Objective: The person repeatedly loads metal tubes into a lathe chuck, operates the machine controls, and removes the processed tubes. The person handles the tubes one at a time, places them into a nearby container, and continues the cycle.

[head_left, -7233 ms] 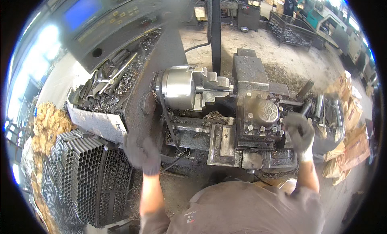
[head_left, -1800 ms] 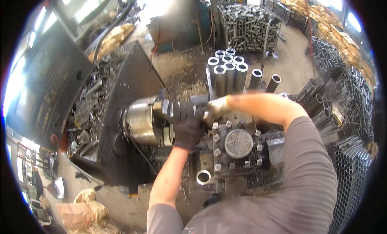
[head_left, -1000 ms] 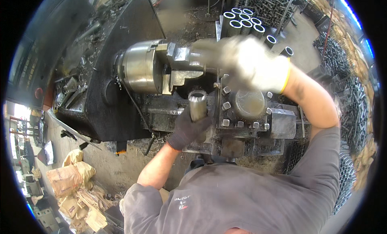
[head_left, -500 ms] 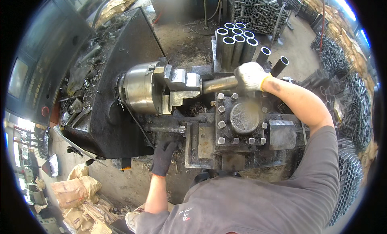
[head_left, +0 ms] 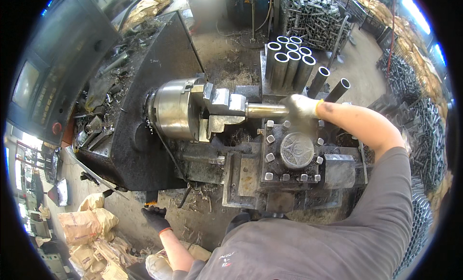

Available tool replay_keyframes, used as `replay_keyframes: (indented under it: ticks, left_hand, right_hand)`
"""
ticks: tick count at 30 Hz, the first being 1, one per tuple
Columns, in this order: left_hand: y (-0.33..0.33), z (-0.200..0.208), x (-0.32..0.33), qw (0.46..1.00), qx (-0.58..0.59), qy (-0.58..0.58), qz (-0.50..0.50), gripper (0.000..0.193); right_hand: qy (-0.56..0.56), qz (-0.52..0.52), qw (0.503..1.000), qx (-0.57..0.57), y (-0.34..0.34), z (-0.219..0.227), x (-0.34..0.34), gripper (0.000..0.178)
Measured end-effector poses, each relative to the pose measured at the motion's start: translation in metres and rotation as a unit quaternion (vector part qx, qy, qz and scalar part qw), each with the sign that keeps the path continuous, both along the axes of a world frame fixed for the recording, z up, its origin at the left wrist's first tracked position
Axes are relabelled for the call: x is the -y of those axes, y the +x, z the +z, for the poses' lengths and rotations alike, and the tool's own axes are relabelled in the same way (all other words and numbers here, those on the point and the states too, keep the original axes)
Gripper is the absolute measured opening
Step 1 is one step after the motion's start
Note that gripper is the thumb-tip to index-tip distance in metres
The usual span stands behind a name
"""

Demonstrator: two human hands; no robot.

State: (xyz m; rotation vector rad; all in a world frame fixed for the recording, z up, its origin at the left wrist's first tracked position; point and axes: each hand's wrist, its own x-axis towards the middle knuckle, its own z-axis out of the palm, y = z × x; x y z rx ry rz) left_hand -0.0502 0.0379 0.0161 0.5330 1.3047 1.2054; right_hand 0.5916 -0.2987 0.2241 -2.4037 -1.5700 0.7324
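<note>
A lathe fills the middle of the view. Its round steel chuck (head_left: 176,109) faces right, and a short metal tube (head_left: 266,109) sticks out of the chuck's jaws. My right hand (head_left: 303,106), in a pale glove, is closed around the tube's free end, just above the square tool post (head_left: 294,152) with its ring of bolts. My left hand (head_left: 155,218), in a dark glove, hangs low beside the machine's front, away from the chuck, holding nothing.
Several upright metal tubes (head_left: 288,58) stand in a rack behind the lathe. A wire crate of tubes (head_left: 313,12) is further back. Stacked tubes (head_left: 424,135) line the right. A control panel (head_left: 43,77) is on the left; paper sacks (head_left: 89,227) lie below it.
My right hand has slid the tube further toward the chuck jaws. My left hand has dropped lower, away from the machine's front.
</note>
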Motion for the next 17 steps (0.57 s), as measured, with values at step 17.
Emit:
replay_keyframes:
  ticks: [17]
  left_hand:
    - [-0.011, 0.042, -0.031, 0.973, 0.054, -0.191, -0.118, 0.05]
  right_hand:
    - [-0.158, -0.015, 0.987, 0.042, -0.016, 0.022, -0.035, 0.092]
